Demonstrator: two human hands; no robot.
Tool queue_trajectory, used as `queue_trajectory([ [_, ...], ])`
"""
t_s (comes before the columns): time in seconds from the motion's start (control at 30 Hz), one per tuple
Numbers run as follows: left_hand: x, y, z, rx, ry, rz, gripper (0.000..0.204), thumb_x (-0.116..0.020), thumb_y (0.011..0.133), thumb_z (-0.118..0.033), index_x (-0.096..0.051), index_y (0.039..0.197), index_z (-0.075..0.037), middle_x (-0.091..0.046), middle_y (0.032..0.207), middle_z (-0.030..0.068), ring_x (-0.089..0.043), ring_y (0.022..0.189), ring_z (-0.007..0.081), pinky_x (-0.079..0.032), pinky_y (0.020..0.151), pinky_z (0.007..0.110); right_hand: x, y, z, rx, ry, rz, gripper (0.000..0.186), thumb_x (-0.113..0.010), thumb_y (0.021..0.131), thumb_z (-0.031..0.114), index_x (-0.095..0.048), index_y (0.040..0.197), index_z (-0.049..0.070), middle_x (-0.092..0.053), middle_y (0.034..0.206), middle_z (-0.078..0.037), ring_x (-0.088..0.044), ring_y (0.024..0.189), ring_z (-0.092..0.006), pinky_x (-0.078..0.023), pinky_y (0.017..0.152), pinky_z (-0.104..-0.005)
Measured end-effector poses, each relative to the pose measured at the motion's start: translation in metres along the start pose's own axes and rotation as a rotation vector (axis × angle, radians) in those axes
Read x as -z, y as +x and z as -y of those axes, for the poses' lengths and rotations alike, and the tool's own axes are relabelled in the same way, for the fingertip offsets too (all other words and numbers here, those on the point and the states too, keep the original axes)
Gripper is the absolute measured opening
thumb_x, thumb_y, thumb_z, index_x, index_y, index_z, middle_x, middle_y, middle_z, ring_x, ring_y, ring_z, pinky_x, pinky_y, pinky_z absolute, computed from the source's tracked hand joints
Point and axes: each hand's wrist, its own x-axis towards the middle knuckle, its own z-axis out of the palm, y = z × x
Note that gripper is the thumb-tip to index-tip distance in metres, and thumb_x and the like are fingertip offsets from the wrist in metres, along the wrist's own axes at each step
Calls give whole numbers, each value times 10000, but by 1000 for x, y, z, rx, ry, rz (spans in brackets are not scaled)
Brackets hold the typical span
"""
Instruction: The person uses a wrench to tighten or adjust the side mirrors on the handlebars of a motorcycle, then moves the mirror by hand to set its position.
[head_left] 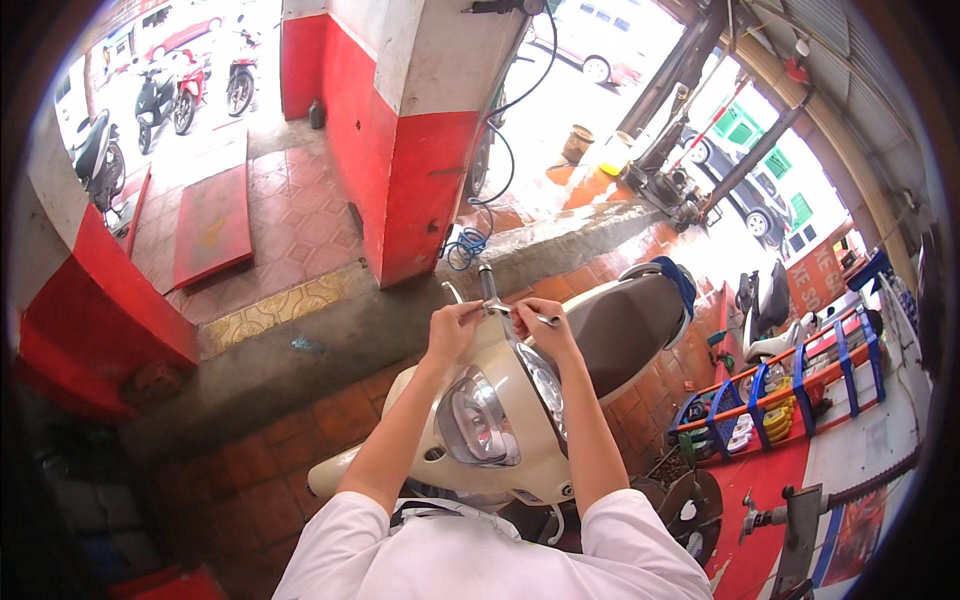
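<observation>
Both hands are up at mid-frame over the cream scooter (520,420), right at its handlebar (490,290). The left hand (452,330) is pinched shut on the bar area, looks like it's steadying it, while the right hand (545,330) is closed around a thin screwdriver (540,319) pointing in sideways. The headlight (475,420) sits just below, the seat (625,325) off to the right.
</observation>
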Motion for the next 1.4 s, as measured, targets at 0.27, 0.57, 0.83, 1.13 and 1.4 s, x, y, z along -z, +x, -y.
queue_trajectory([
  [0.27, 3, 2, 4, 6, -42, 54, 248, -711, 865, -97, -744, 1109, -67, -731, 905, 158, -665, 737, 186, -512, 693, 308, 5, -5, -15, -101, 201, 13, 227, -539, 1012, 145, -673, 936, -22, -644, 760, -48, -618, 650, -120, -514, 624, -239],
  [0.57, 4, -1, 5, -65, -10, 77, 278, -666, 865, -42, -733, 1134, -57, -725, 937, 130, -662, 736, 170, -520, 699, 285, 14, -4, -29, -156, 317, 16, 216, -555, 987, 163, -661, 902, -4, -643, 754, -57, -612, 659, -132, -509, 628, -257],
  [0.83, 10, -6, -13, -212, 142, 27, 353, -755, 793, -195, -745, 1124, -71, -728, 946, 138, -647, 720, 227, -523, 696, 335, 11, 0, -51, -170, 371, 41, 204, -569, 994, 191, -652, 946, 12, -647, 802, -50, -639, 727, -131, -542, 697, -275],
  [1.13, 15, 1, -7, -271, 177, 86, 355, -776, 803, -234, -746, 1104, -48, -732, 942, 145, -647, 733, 248, -523, 690, 354, 6, -11, -44, -141, 374, 26, 214, -568, 996, 213, -649, 921, 29, -644, 808, -42, -633, 742, -118, -522, 705, -246],
  [1.4, 13, -4, -9, -266, 158, 39, 352, -773, 797, -233, -746, 1093, -44, -730, 951, 143, -669, 797, 276, -537, 739, 370, 7, -12, -48, -143, 514, 30, 200, -541, 994, 178, -634, 916, 19, -608, 759, -54, -583, 689, -139, -466, 629, -264],
])
